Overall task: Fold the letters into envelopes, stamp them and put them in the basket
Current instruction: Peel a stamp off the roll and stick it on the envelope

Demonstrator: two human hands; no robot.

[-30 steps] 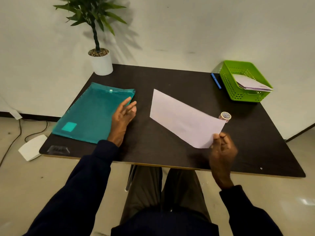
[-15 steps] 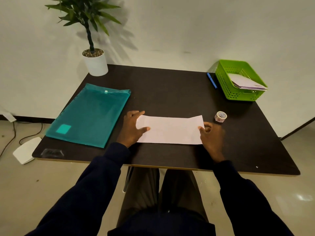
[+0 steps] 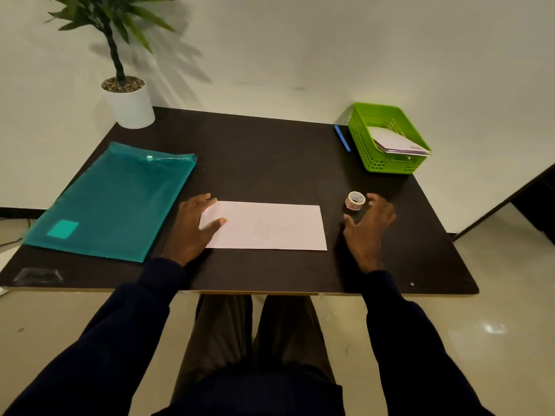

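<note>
Across the dark worktop [image 3: 270, 157] the largest item is a teal plastic folder [image 3: 114, 202], lying flat at the left, with a potted plant [image 3: 129, 105] at the far left corner. In the middle near the front edge lies a long white envelope [image 3: 270, 226], flat and square to the person. I judge it an envelope from its shape, and whether a letter is already inside cannot be told.

A second ago this envelope hung tilted in the air, pinched at a corner by the right hand, while the left hand rested at the folder's edge. Half a second ago both hands were setting it down. Now it is settled on the worktop.

At the far right corner sits the green basket [image 3: 387, 166], with a few finished white envelopes [image 3: 396, 142] leaning inside it.

The left hand [image 3: 192, 226] lies flat with its fingers straight at the envelope's left end, thumb on the paper, steadying it and gripping nothing. The right hand [image 3: 369, 226] has let go and moved off the envelope's right end. Its fingers are spread and loosely curved, empty, just beside the small roll.

A blue pen [image 3: 342, 138] lies just left of the basket. Smallest is the roll of stamps [image 3: 355, 200], standing between the envelope and the basket, not yet held.

The shift suggests the envelope is placed and stamping comes next, with the right hand reaching for the roll.
</note>
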